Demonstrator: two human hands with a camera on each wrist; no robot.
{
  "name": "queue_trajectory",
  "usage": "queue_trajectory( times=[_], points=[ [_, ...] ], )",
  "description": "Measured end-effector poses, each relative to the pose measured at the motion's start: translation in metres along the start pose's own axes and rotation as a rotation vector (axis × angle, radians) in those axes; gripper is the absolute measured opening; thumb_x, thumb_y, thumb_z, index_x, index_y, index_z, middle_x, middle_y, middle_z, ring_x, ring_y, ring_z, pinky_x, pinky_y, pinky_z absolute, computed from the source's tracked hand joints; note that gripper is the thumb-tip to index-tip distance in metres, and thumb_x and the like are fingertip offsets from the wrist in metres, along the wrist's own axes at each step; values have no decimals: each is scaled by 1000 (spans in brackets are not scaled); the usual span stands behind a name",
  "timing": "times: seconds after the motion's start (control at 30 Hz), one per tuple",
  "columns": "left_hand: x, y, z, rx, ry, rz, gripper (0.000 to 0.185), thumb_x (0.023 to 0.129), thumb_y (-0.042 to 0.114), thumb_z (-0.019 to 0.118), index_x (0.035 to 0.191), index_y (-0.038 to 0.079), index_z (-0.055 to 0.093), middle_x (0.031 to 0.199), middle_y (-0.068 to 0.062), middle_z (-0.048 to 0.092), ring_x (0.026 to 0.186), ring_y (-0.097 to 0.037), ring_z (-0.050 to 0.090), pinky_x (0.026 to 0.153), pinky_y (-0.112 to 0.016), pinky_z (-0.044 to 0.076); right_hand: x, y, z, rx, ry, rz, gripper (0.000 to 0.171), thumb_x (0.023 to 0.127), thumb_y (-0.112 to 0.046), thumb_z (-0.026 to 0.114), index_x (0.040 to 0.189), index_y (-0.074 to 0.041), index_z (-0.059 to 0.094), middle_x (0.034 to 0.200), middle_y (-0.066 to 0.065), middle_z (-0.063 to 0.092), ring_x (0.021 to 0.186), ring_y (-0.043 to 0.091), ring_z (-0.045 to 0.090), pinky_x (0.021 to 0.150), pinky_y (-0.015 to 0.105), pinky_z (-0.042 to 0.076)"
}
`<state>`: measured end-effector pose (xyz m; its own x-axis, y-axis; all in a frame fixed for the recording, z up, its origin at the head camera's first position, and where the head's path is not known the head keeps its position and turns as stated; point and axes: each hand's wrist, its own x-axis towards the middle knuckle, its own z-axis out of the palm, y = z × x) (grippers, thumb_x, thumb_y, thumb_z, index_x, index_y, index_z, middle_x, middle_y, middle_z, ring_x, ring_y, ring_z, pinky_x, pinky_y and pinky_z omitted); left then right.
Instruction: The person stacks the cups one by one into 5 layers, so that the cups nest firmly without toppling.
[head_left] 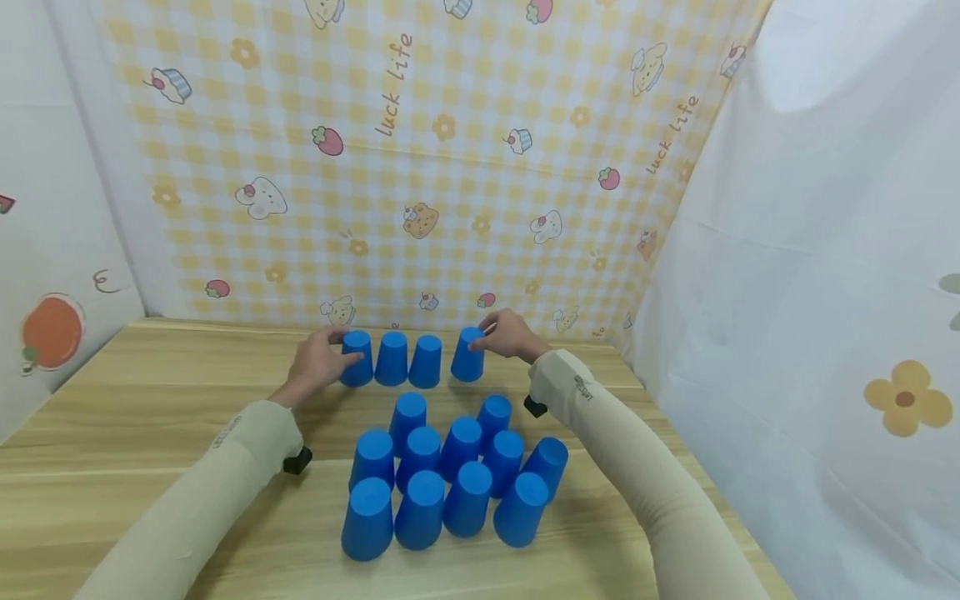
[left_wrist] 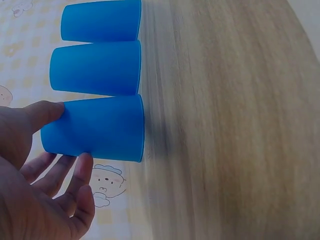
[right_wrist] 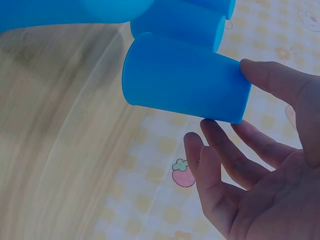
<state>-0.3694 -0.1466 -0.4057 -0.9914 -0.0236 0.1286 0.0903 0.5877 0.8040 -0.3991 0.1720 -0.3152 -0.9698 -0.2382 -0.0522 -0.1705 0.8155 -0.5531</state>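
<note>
At the back of the table my left hand (head_left: 313, 364) holds the leftmost blue cup (head_left: 357, 367) of a back row. Its thumb lies on one side of the cup (left_wrist: 95, 129) and fingertips on the other in the left wrist view. My right hand (head_left: 513, 335) pinches another blue cup (head_left: 467, 362) between thumb and fingers near its narrow end. Between these two stand a blue cup (head_left: 392, 363) and a further blue cup (head_left: 425, 367), both mouth down. A gap parts the right hand's cup from them.
Nearer the body, several more upside-down blue cups stand in staggered rows, including a front-left cup (head_left: 367, 525) and a right-hand cup (head_left: 549, 467). Behind the wooden table (head_left: 112, 400) hangs a yellow checked cloth (head_left: 360, 192); a white cloth (head_left: 787, 250) hangs along the right side.
</note>
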Motion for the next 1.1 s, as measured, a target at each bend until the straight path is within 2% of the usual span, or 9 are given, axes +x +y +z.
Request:
queue_trajectory(
  times=[0.17, 0.43, 0.77, 1.1],
  points=[
    [0, -1, 0, -16, -6, 11, 54, 97, 19, 65, 142, -1, 45, 143, -28, 47, 132, -47, 43, 101, -60, 42, 3, 1, 2, 5, -13, 14, 48, 85, -25, 79, 123, -2, 63, 115, 16, 69, 103, 28, 67, 78, 41, 58],
    [-3, -1, -1, -23, -11, 15, 52, 97, 18, 64, 141, -3, 47, 143, -28, 47, 133, -48, 43, 102, -60, 41, 8, 2, 4, 9, -49, 29, 46, 86, -23, 79, 125, -5, 63, 106, 12, 72, 90, 24, 68, 68, 34, 57],
    [-4, -2, -1, -35, -15, 9, 57, 97, 21, 64, 143, -5, 43, 147, -29, 42, 135, -48, 40, 104, -59, 41, 16, 4, 8, 21, -77, 41, 45, 87, -19, 78, 127, -5, 63, 109, 13, 72, 98, 31, 68, 85, 50, 56],
    [-7, -6, 0, -33, -31, 22, 64, 97, 23, 65, 148, -3, 36, 152, -29, 35, 134, -49, 41, 102, -59, 42, 19, 4, 14, 19, -106, 58, 47, 85, -19, 79, 127, -5, 63, 115, 16, 70, 106, 38, 66, 84, 49, 56]
  ],
)
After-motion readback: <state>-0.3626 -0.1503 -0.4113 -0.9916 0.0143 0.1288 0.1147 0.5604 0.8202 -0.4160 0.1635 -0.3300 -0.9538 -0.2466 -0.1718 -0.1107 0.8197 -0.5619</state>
